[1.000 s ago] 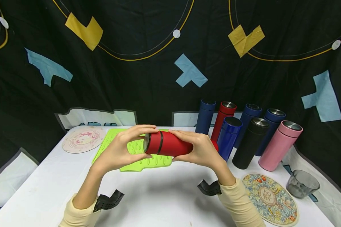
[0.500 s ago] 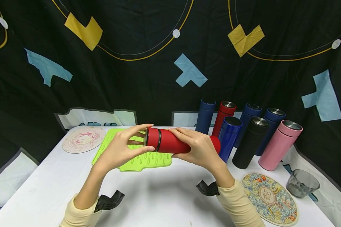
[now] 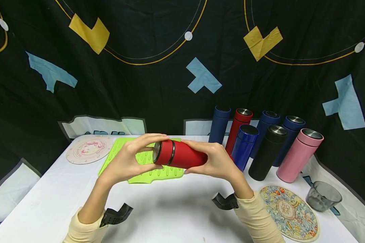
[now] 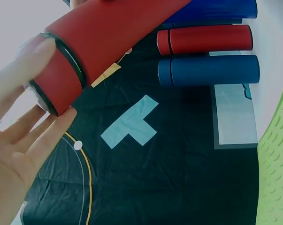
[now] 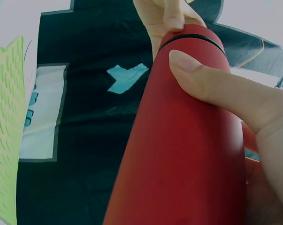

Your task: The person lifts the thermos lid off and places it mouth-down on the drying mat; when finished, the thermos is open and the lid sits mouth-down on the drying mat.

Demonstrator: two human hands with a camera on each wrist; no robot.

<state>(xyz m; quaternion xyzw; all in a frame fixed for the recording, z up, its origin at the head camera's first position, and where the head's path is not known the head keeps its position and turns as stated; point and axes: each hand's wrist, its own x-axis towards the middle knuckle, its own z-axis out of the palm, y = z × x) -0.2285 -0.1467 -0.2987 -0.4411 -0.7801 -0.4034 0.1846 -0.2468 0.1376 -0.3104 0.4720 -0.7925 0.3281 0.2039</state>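
Note:
A red thermos (image 3: 185,154) with a dark ring below its lid is held sideways above the table, lid end pointing left. My right hand (image 3: 217,160) grips its body, the thumb lying along the red side in the right wrist view. Thumb and fingers of my left hand (image 3: 127,160) pinch the lid (image 4: 61,77), as the left wrist view shows. The lid sits against the body, with the dark ring (image 5: 193,37) between them. The thermos's base is mostly hidden behind my right hand.
Several upright thermoses stand at the back right, among them a black one (image 3: 267,153) and a pink one (image 3: 300,156). A grey glass cup (image 3: 323,196) and a floral round mat (image 3: 286,212) lie nearer. Behind my hands are a green mat (image 3: 152,173) and a pale round mat (image 3: 89,149).
The thermos tipped more level with both hands half a second ago, then its lid end swung back toward the camera. My left fingers shifted around the lid.

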